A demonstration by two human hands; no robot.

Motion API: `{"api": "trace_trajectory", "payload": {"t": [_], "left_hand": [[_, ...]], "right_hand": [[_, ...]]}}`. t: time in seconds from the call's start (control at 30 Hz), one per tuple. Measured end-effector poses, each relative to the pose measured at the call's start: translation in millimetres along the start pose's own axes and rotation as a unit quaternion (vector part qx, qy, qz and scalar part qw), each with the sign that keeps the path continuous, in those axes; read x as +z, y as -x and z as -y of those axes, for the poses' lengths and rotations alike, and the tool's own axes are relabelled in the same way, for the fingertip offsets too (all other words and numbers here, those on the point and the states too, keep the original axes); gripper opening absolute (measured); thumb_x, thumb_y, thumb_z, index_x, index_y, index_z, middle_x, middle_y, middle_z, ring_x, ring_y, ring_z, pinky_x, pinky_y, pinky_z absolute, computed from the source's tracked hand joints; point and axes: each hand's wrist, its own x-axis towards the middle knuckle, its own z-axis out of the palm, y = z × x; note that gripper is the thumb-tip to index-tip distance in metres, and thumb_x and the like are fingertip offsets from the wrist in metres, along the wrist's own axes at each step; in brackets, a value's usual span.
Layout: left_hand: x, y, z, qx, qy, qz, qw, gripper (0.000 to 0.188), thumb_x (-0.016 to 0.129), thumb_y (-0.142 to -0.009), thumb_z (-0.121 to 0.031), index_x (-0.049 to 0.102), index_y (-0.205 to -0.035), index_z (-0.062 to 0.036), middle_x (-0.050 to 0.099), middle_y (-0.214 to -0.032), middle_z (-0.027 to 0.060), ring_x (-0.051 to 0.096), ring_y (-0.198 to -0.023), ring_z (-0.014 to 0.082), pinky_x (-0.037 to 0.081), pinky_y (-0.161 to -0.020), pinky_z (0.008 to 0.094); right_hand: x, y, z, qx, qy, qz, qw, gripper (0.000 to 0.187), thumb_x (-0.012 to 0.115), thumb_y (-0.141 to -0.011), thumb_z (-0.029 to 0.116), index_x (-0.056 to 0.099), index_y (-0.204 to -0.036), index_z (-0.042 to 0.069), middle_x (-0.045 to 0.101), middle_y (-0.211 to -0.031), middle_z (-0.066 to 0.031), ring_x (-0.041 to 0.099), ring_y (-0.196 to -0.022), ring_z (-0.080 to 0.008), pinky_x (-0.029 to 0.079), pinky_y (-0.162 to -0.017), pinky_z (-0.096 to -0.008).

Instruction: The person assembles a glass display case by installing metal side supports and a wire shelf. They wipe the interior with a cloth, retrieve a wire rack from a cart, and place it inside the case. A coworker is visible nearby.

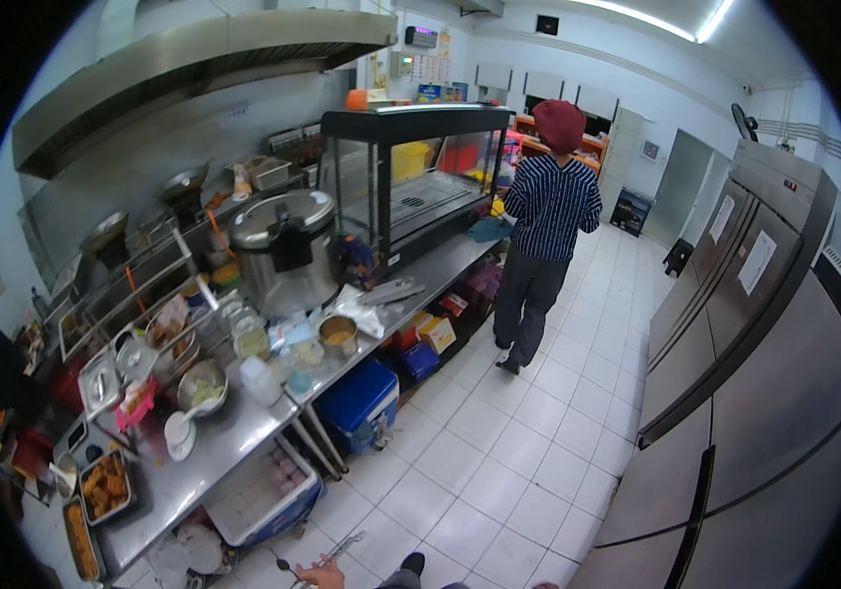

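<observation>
My left hand [322, 573] is low in the picture, its fingers closed around slim metal utensils. One shiny metal utensil [350, 542], perhaps tongs, points up and to the right. A dark, rounded spoon-like end [284, 564] sticks out on the left side of the hand. A sliver of skin at the lower edge seems to be my right hand [545, 586]; its fingers are out of sight. The open blue-and-white cooler [316, 496] under the counter, with round pinkish items inside, is near my left hand.
A steel counter [160, 491] on the left carries trays of fried food [106, 488], bowls, a large pot [283, 245] and a glass display case [411, 187]. A person in a striped shirt [553, 211] stands ahead on the tiled floor [499, 442]. Steel refrigerators [764, 393] line the right.
</observation>
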Motion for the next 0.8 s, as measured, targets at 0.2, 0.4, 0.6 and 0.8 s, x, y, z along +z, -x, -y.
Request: {"api": "trace_trajectory", "payload": {"t": [0.2,0.4,0.6,0.8], "left_hand": [[129.2,65.9,169.9,-0.031,-0.039,0.01,0.999,0.088,0.053,-0.078,-0.06,0.017,-0.145,-0.0156,0.03,-0.14,0.0049,0.049,-0.111,0.0357,0.036,-0.099,0.0555],[230.7,99.5,321.2,-0.058,-0.029,0.037,0.997,0.088,0.053,-0.078,-0.062,0.019,-0.141,-0.0108,0.032,-0.136,0.006,0.051,-0.109,0.0394,0.033,-0.102,0.059],[306.8,132.1,459.9,-0.067,-0.024,0.043,0.997,0.088,0.053,-0.077,-0.063,0.022,-0.138,-0.0072,0.033,-0.131,0.0059,0.05,-0.107,0.0388,0.036,-0.098,0.0568],[390.8,132.7,582.1,-0.108,-0.025,0.069,0.991,0.094,0.054,-0.073,-0.065,0.021,-0.142,-0.0111,0.031,-0.137,0.0051,0.05,-0.105,0.0383,0.038,-0.096,0.055]], "right_hand": [[-66.4,-28.5,-12.9,0.308,-0.259,0.092,0.911,0.032,0.058,-0.088,0.033,0.061,-0.102,0.005,0.067,-0.081,-0.0144,0.065,-0.062,-0.0251,0.052,-0.055,-0.0381],[-139.5,-146.7,28.3,0.325,-0.3,0.129,0.888,0.037,0.06,-0.088,0.036,0.057,-0.112,0.008,0.068,-0.087,-0.0118,0.067,-0.069,-0.0258,0.052,-0.057,-0.0424],[-232.3,-380.6,95.2,0.192,-0.201,0.149,0.949,0.033,0.058,-0.089,0.034,0.06,-0.107,0.007,0.069,-0.085,-0.0106,0.068,-0.069,-0.0243,0.053,-0.054,-0.0406],[-374.7,-606.8,324.6,-0.042,-0.209,0.009,0.977,0.03,0.056,-0.088,0.024,0.061,-0.104,-0.001,0.07,-0.085,-0.013,0.069,-0.067,-0.0205,0.054,-0.054,-0.0312]]}}
